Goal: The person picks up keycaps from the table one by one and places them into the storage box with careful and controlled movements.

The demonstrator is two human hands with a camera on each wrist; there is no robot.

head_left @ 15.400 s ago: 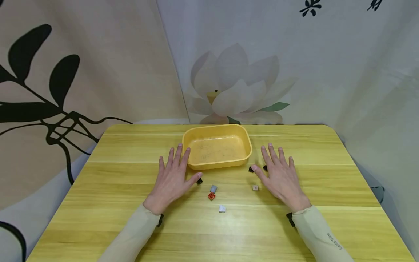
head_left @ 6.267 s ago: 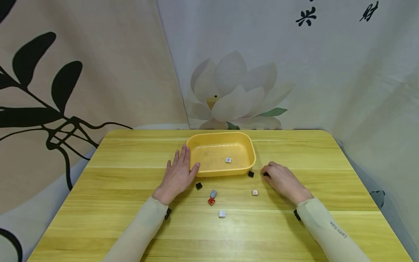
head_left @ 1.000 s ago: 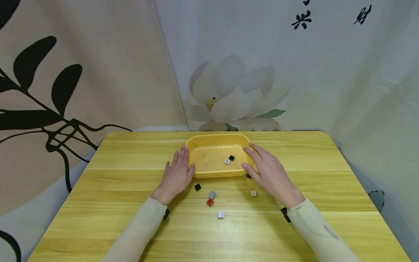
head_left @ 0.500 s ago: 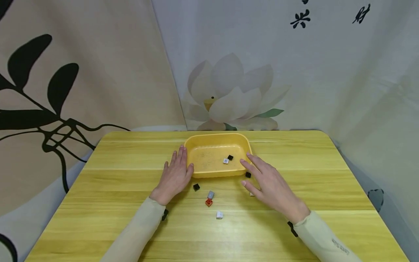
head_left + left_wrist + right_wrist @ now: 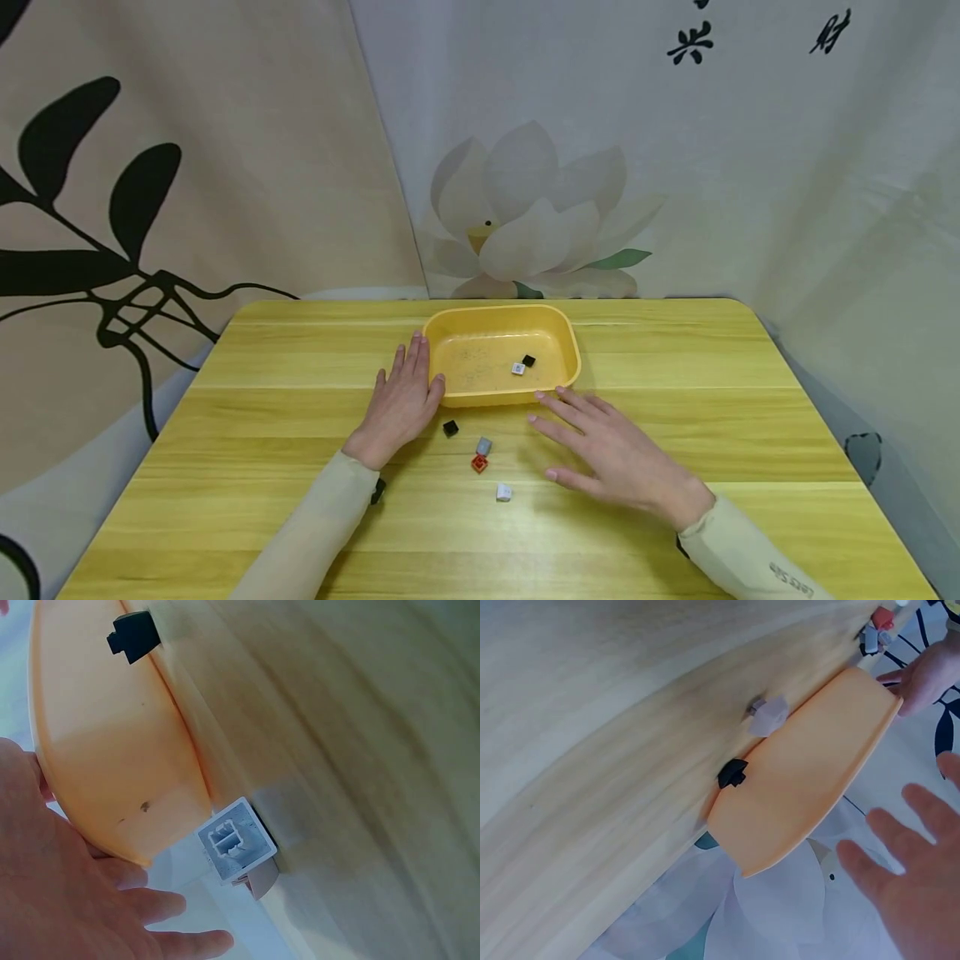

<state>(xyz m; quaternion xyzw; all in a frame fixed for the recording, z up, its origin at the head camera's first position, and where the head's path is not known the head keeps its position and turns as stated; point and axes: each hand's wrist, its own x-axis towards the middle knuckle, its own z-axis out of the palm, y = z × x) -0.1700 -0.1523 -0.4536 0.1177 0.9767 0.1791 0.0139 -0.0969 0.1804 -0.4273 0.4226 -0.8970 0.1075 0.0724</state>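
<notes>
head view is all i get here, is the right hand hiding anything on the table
Observer: Yes. The right wrist view shows a black keycap close to the outside wall of the yellow tray.
Operator: just that one
Observer: No, a pale keycap sits near the black one, with a gap between them.
Operator: fingertips look close to the rim, is that hand touching the tray
Observer: Not with the fingers that the right wrist view shows: the backdrop is visible between the right hand and the tray's rim.
</notes>
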